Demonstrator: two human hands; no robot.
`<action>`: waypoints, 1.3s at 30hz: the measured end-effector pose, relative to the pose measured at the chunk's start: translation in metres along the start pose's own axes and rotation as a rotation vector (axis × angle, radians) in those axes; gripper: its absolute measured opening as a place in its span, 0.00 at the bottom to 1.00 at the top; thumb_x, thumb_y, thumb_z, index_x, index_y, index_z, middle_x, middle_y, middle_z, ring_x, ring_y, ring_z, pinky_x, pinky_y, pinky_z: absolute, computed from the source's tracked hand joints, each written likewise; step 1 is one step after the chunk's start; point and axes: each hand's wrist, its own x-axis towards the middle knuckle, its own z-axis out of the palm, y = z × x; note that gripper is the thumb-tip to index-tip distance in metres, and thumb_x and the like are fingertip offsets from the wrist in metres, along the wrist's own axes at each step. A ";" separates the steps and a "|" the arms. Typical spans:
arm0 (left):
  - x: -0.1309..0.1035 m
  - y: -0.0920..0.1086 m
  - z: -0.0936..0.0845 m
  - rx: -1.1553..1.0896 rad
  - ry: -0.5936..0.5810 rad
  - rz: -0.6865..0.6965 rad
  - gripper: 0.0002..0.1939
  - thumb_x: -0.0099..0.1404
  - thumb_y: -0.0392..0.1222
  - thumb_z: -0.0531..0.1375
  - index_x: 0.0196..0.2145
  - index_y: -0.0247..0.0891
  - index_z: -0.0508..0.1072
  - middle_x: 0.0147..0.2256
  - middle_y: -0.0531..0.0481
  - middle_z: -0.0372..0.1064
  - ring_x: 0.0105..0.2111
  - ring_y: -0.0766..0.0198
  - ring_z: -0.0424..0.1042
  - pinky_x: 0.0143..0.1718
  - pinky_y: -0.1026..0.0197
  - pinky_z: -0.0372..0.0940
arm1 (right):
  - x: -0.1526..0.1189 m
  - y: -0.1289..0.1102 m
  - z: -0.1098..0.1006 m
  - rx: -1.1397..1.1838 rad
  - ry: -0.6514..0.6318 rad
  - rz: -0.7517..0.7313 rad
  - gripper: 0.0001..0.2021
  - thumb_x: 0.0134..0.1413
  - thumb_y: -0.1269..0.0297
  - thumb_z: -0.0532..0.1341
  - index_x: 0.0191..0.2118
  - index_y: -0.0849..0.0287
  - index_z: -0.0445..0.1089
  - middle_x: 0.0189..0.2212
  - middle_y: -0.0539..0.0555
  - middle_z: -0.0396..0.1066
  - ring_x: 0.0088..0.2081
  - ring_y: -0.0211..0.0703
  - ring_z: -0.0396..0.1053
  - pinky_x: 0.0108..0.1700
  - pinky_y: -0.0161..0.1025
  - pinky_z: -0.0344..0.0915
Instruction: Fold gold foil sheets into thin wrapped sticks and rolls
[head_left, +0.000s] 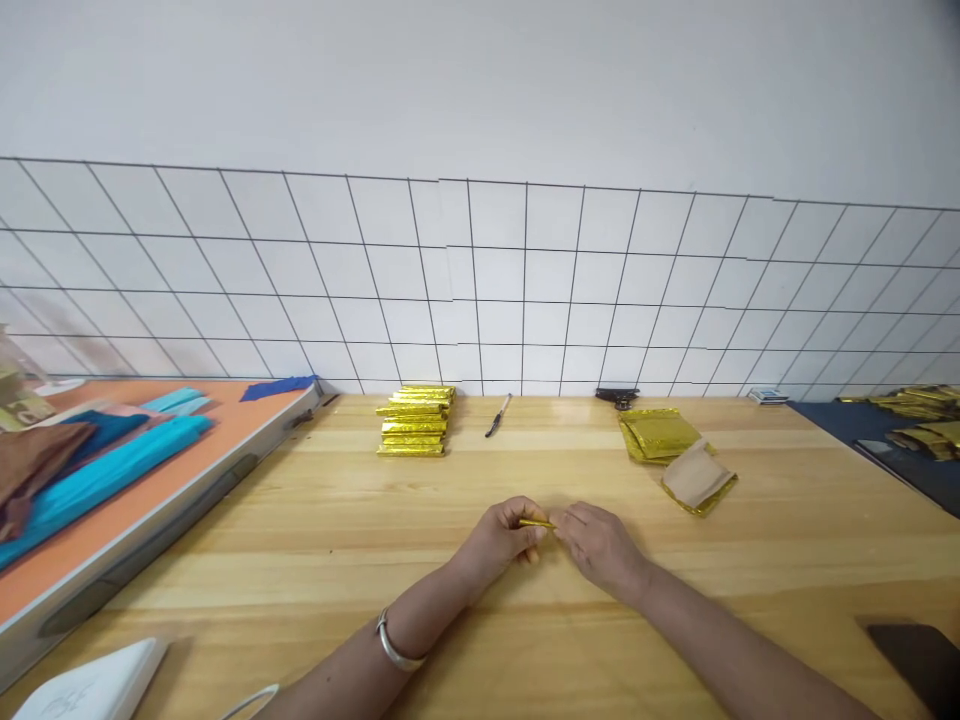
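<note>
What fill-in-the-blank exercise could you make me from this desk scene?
The thin piece in the left hand has the metallic colour ____. The silver bangle is worn on the person's ____ side. Just right of the gold stack lies a ____.
Missing words: gold; left; pen.

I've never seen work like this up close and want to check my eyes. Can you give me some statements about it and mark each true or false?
1. The left hand holds a slim gold piece. True.
2. The pen lies between the two hands. False: it lies beyond them, nearer the wall.
3. A silver bangle is on the right arm. False: it is on the left arm.
4. Turquoise cloth lies on the orange surface. True.
5. The row of folded gold strips is to the right of the pen. False: it is to the left.
</note>
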 end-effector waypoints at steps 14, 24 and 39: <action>0.004 -0.005 -0.006 0.294 0.020 0.092 0.08 0.57 0.42 0.58 0.31 0.35 0.66 0.25 0.55 0.63 0.22 0.71 0.62 0.25 0.68 0.58 | 0.008 -0.008 -0.001 0.233 -0.142 0.170 0.12 0.61 0.62 0.49 0.33 0.56 0.67 0.28 0.51 0.67 0.32 0.40 0.64 0.34 0.36 0.59; 0.004 0.003 -0.030 0.579 0.089 0.166 0.05 0.58 0.39 0.54 0.27 0.36 0.67 0.21 0.55 0.63 0.23 0.70 0.60 0.26 0.68 0.55 | 0.009 0.019 -0.020 0.391 -0.202 0.318 0.13 0.59 0.58 0.51 0.27 0.57 0.66 0.23 0.47 0.65 0.26 0.37 0.62 0.27 0.32 0.55; 0.007 -0.002 -0.044 0.563 0.088 0.080 0.10 0.59 0.46 0.55 0.31 0.36 0.68 0.21 0.56 0.63 0.21 0.69 0.63 0.24 0.68 0.56 | 0.001 0.038 -0.022 0.537 -0.201 0.192 0.15 0.60 0.57 0.50 0.38 0.58 0.70 0.30 0.51 0.70 0.32 0.39 0.66 0.34 0.35 0.61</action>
